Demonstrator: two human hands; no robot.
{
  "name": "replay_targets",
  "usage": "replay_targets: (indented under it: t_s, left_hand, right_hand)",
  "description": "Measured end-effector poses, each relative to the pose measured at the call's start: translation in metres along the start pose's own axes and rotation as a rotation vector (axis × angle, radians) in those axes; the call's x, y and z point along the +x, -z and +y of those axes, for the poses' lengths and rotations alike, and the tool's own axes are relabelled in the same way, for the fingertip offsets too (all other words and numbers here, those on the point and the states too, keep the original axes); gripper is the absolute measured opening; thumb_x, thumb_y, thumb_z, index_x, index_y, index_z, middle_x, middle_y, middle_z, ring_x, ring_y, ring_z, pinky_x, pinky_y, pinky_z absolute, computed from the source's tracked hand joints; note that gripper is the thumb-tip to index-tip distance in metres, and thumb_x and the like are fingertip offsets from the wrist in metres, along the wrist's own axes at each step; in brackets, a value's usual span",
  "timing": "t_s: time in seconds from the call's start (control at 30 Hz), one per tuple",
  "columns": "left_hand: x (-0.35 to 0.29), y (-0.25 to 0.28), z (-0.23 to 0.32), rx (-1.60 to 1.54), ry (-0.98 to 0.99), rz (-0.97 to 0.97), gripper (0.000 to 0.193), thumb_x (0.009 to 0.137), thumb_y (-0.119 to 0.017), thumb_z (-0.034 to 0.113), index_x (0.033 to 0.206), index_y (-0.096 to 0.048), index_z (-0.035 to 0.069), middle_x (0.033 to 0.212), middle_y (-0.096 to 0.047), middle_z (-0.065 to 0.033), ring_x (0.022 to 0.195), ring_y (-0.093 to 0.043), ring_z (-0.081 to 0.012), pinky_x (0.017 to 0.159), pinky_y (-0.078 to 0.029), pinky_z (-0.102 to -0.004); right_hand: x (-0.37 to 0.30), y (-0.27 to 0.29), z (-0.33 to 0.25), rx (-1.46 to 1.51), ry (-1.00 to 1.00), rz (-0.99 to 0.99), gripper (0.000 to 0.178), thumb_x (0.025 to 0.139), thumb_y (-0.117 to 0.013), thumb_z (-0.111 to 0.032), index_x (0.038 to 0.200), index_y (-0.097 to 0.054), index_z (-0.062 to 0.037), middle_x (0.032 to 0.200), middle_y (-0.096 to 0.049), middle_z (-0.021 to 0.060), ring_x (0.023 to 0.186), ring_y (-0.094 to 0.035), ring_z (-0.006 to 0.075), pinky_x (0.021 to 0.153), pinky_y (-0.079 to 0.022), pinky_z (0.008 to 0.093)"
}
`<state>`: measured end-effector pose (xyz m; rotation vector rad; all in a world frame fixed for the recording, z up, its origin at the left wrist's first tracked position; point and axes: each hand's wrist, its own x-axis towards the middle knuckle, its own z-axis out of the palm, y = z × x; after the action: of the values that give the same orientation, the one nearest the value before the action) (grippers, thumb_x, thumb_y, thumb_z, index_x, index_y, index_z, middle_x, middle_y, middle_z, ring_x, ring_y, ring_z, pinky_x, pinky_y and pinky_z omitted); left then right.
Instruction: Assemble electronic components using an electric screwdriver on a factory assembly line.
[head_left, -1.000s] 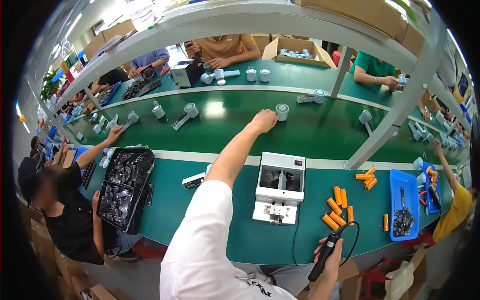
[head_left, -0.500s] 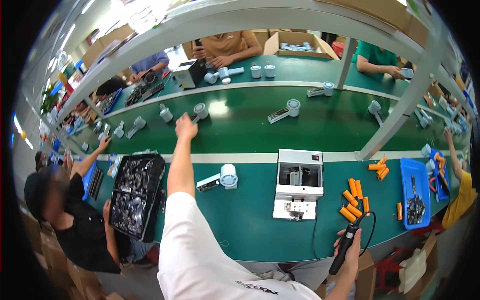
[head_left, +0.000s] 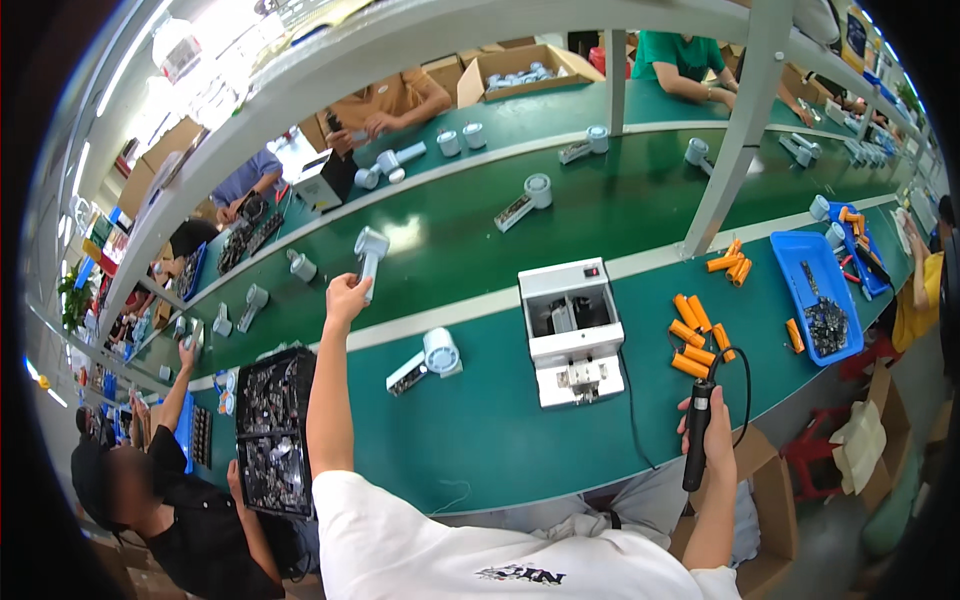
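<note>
My left hand [head_left: 347, 298] is stretched out over the green belt [head_left: 450, 240], its fingers closed round the handle of a light-blue handheld fan [head_left: 371, 250]. The fan's round head points away from me. At the bench's front edge, my right hand [head_left: 716, 435] grips a black electric screwdriver [head_left: 697, 440] upright, with its cord looping up from the top. Another light-blue fan [head_left: 440, 352] lies on the green bench between my arms, its handle open and dark parts showing inside. Right of it stands a white machine [head_left: 572, 345] with an open top.
Several orange cylindrical cells [head_left: 690, 335] lie right of the machine, beside a blue tray [head_left: 852, 345] of small dark parts. A black tray [head_left: 272, 436] of parts sits left of my arm. A white post [head_left: 735, 150] rises behind the bench. Co-workers sit left, right and opposite.
My left hand has taken hold of the handheld fan on the belt and drawn it toward me. The right hand still holds the screwdriver. The whole view has turned somewhat.
</note>
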<state>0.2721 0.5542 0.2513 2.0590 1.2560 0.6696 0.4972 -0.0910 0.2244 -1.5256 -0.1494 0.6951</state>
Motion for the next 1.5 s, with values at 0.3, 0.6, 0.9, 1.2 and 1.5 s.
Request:
replay_targets:
  t_s: [0.3, 0.6, 0.9, 1.2, 1.5]
  left_hand:
    - [-0.339, -0.030, 0.102, -0.284, -0.139, -0.023, 0.027, 0.084, -0.077, 0.008, 0.102, -0.067, -0.009, 0.075, -0.063, -0.0045, 0.068, -0.057, -0.0078, 0.059, -0.046, -0.0240]
    - [-0.432, -0.088, 0.118, -0.121, -0.105, 0.078, 0.024, 0.080, -0.077, 0.011, 0.095, -0.066, -0.005, 0.076, -0.066, -0.0123, 0.064, -0.065, -0.0224, 0.057, -0.050, -0.0329]
    - [-0.447, -0.102, 0.133, 0.011, -0.178, -0.137, 0.075, 0.078, -0.084, 0.030, 0.135, -0.048, -0.002, 0.097, -0.064, -0.0166, 0.082, -0.065, -0.0304, 0.064, -0.052, -0.0409]
    - [-0.436, -0.105, 0.099, 0.024, -0.656, -0.093, 0.061, 0.071, -0.086, 0.027, 0.124, -0.063, 0.004, 0.129, -0.054, -0.0187, 0.120, -0.052, -0.0394, 0.099, -0.046, -0.0500]
    - [-0.426, -0.108, 0.084, 0.017, -0.714, -0.020, 0.056, 0.067, -0.086, 0.033, 0.114, -0.070, 0.008, 0.127, -0.059, -0.0144, 0.121, -0.054, -0.0370, 0.098, -0.048, -0.0498]
  right_hand:
    - [-0.003, 0.002, 0.001, 0.022, 0.001, 0.015, 0.076, 0.100, -0.029, -0.069, 0.091, -0.061, -0.0010, 0.061, -0.058, 0.0077, 0.037, -0.052, 0.0135, 0.033, -0.041, 0.0248]
    - [-0.014, -0.022, -0.051, 0.255, 0.209, -0.034, 0.080, 0.097, -0.024, -0.076, 0.095, -0.056, -0.0021, 0.070, -0.061, 0.0113, 0.047, -0.057, 0.0162, 0.042, -0.046, 0.0266]
    - [-0.004, -0.128, -0.145, 0.502, 0.673, -0.303, 0.102, 0.081, -0.029, -0.092, 0.099, -0.060, 0.0033, 0.081, -0.064, 0.0171, 0.054, -0.063, 0.0246, 0.049, -0.053, 0.0321]
    - [0.025, -0.183, -0.132, 0.204, 0.716, -0.150, 0.095, 0.083, -0.024, -0.091, 0.091, -0.058, -0.0029, 0.072, -0.061, 0.0097, 0.054, -0.060, 0.0189, 0.051, -0.050, 0.0282]
    - [-0.008, -0.188, -0.109, 0.247, 0.576, -0.254, 0.104, 0.076, -0.026, -0.097, 0.093, -0.057, 0.0011, 0.074, -0.061, 0.0121, 0.054, -0.062, 0.0207, 0.050, -0.052, 0.0294]
